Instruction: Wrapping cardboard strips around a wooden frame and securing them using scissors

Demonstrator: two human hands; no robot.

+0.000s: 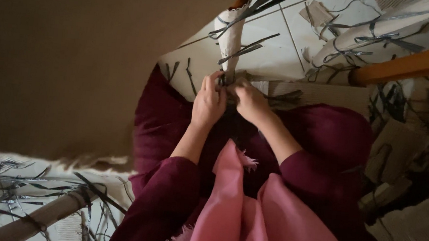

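Both hands, left [209, 101], right [248, 100], pinch dark strip [243, 49] on white roll [230, 40]; tiled floor [281, 42] littered.

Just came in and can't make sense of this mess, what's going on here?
A person in dark maroon sleeves, with a pink cloth draped in front, has both hands at the lower end of a pale wrapped stick. The left hand and right hand pinch thin dark grey strips bound around it. Similar wrapped sticks and loose strips lie on the white tiled floor, beside orange wooden bars.
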